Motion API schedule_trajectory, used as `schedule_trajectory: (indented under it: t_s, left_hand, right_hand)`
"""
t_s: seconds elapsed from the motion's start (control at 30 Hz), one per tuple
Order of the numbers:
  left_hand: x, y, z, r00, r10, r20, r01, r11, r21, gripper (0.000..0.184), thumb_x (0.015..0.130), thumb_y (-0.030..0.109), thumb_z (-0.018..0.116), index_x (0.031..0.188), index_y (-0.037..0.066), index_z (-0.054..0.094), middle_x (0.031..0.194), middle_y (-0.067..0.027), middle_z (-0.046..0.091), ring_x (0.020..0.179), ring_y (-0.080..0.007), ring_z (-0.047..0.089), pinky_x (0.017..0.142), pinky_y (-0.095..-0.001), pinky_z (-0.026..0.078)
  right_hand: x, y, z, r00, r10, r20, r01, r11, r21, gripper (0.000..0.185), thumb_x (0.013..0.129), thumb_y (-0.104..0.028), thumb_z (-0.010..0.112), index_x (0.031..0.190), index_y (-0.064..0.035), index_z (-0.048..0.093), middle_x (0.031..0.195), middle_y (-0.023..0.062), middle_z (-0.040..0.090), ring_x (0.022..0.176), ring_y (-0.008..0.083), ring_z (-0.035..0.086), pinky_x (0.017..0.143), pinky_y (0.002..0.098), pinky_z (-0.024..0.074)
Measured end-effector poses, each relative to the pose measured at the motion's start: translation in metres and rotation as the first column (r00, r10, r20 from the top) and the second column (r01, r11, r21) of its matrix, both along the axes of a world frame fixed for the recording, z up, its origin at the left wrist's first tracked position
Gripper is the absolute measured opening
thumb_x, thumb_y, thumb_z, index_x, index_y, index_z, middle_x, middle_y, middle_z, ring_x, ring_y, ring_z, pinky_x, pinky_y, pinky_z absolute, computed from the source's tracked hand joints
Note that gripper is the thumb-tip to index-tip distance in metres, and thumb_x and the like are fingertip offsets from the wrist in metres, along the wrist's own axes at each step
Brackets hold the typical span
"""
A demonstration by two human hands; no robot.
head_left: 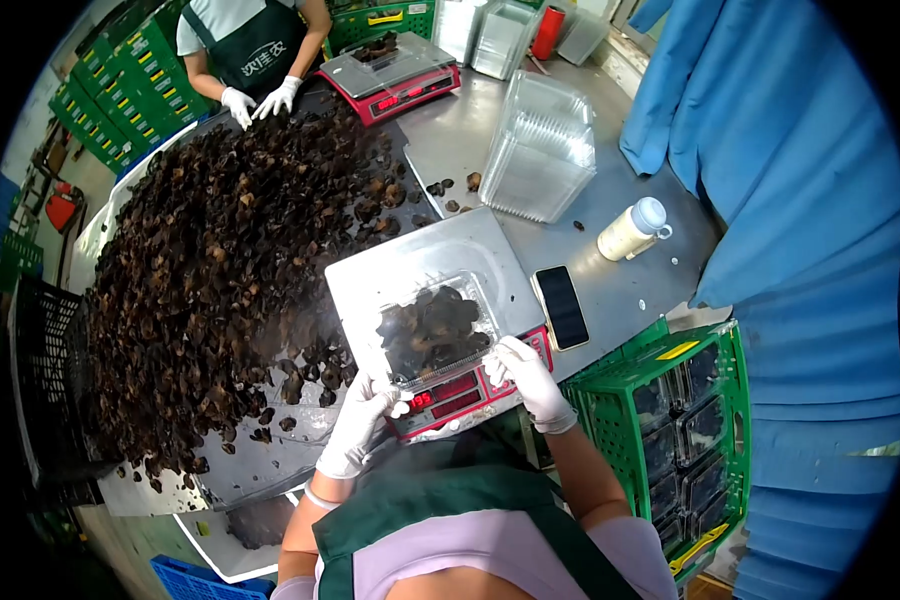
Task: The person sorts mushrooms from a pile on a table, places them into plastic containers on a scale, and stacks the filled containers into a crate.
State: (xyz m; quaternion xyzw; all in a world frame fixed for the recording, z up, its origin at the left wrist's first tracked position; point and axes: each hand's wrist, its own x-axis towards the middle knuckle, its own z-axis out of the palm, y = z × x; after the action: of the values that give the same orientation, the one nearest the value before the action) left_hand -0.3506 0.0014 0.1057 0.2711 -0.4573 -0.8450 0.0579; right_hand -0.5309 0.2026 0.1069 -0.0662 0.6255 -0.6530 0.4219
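A clear plastic box point(432, 330) filled with dark fungus pieces rests on the metal plate of a red scale point(480, 240), whose red digits are lit. My left hand point(366, 408), in a white glove, is at the box's near left corner with its fingers pinched together. At the near right corner is my right hand point(522, 372), also gloved, its fingers closed on the box's edge. To the left spreads a large heap of dark fungus point(230, 260) on the metal table.
Beyond the heap stands a co-worker point(260, 50) in white gloves beside a second red scale point(390, 75). Stacked clear boxes point(542, 145), a bottle point(632, 230) and a phone point(562, 308) are on the right. A green crate point(660, 430) holds filled boxes.
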Motion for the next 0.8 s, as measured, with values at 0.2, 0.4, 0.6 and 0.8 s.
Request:
schedule_trajectory:
  t_s: [0.2, 0.4, 0.6, 0.8]
  left_hand:
    - [0.008, 0.003, -0.012, 0.997, -0.058, -0.045, 0.05, 0.985, -0.165, 0.016, 0.092, 0.0, 0.054, 0.105, 0.005, 0.047, 0.084, -0.0036, 0.061, 0.066, -0.0092, 0.059, 0.06, -0.0216, 0.048]
    - [0.018, -0.003, 0.018, 0.998, 0.003, -0.061, -0.058, 0.375, -0.925, 0.021, 0.078, -0.009, 0.061, 0.095, 0.003, 0.057, 0.09, -0.0116, 0.065, 0.081, -0.0225, 0.064, 0.073, -0.0322, 0.052]
    - [-0.007, -0.009, 0.037, 0.931, -0.099, -0.351, -0.362, -0.134, -0.922, 0.029, 0.072, -0.007, 0.064, 0.098, 0.005, 0.059, 0.104, -0.0151, 0.066, 0.09, -0.0298, 0.062, 0.079, -0.0364, 0.05]
    - [-0.045, 0.02, 0.047, 0.993, -0.117, -0.031, 0.057, 0.676, -0.735, 0.018, 0.088, 0.004, 0.049, 0.102, -0.002, 0.059, 0.113, -0.0167, 0.06, 0.105, -0.0239, 0.056, 0.092, -0.035, 0.044]
  right_hand:
    - [-0.001, 0.003, -0.011, 0.997, 0.045, -0.063, -0.047, 0.998, -0.04, 0.014, 0.096, -0.007, 0.047, 0.089, -0.0009, 0.057, 0.075, 0.0026, 0.059, 0.062, 0.007, 0.054, 0.057, 0.0201, 0.0431]
    - [0.022, 0.017, 0.032, 0.908, 0.313, -0.277, -0.305, 0.949, 0.074, 0.042, 0.092, -0.006, 0.056, 0.132, 0.0008, 0.044, 0.123, 0.011, 0.056, 0.109, 0.0191, 0.057, 0.09, 0.0277, 0.0478]
    - [0.042, 0.024, 0.019, 0.692, 0.075, -0.718, 0.005, 0.994, 0.109, 0.058, 0.086, 0.006, 0.053, 0.141, -0.0088, 0.041, 0.138, 0.008, 0.04, 0.117, 0.0199, 0.048, 0.1, 0.0302, 0.0431]
    - [0.04, 0.057, 0.046, 0.341, -0.087, -0.936, 0.152, 0.988, -0.036, 0.049, 0.087, 0.002, 0.053, 0.135, -0.0061, 0.045, 0.138, 0.0158, 0.045, 0.128, 0.0283, 0.045, 0.108, 0.0371, 0.0368]
